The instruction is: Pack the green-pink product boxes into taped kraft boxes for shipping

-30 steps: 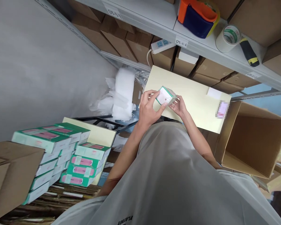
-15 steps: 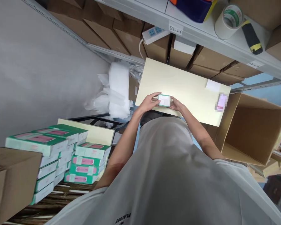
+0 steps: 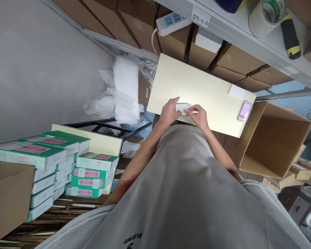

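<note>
A small white carton with green edges (image 3: 181,108) is held between my hands, over the near edge of a pale yellow board (image 3: 197,81). My left hand (image 3: 169,112) is closed around the carton's left side, thumb on its white face and index finger stretched upward. At the right end, where a white flap stands out, my right hand (image 3: 199,117) pinches with thumb and fingertips. Toward the board's right end lie a white slip (image 3: 237,91) and a blurred-out purple item (image 3: 245,111).
A large open cardboard box (image 3: 277,141) stands right of the board. Stacked green-and-white cartons (image 3: 90,173) are at lower left, and white foam wrap (image 3: 126,90) lies left. Behind, a shelf carries a tape roll (image 3: 266,17), a black-and-yellow cutter (image 3: 290,36) and a power strip (image 3: 172,22).
My right hand has shifted from the carton's right side onto its face and end, now pinching there. A flap now shows at that end. The view has moved slightly.
</note>
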Tool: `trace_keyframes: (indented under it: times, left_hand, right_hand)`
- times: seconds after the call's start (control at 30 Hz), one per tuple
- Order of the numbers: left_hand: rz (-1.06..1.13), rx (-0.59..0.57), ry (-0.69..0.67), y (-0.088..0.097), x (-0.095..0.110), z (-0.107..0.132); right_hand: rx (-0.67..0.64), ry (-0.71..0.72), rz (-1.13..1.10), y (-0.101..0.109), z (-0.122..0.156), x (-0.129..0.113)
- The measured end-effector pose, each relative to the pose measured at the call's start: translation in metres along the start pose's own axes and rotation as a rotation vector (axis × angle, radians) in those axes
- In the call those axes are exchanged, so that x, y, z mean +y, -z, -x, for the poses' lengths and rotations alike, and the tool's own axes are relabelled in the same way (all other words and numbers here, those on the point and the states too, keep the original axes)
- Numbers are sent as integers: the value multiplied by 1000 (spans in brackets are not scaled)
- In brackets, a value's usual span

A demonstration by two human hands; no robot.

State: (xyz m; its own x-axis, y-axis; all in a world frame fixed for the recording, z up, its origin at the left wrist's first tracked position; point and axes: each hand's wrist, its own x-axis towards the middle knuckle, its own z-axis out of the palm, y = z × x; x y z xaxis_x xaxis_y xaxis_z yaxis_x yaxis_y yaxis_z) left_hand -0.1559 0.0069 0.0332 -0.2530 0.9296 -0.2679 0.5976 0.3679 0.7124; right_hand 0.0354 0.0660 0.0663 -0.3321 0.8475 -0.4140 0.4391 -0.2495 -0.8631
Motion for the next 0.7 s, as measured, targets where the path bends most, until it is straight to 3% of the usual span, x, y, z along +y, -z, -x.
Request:
trace_keyframes:
  times: [0.17,0.3,0.47,0.6,0.7]
  left_hand:
    - [-49,12,-29,-7,3,5]
    - [12,-1,-2,-7,5,6]
    - [169,-49,17,-7,8,11]
    - [156,-43,-33,-4,11,14]
    - [169,-36,-77,-1,14,16]
  right_hand:
    - [27,-100,-133,-11,8,-2]
    - [59,-86,-165,-10,6,-2]
    - [64,-74,-74,-5,0,1]
    - [51,-47,11,-3,-2,3]
    - [70,-65,-49,0,1,3]
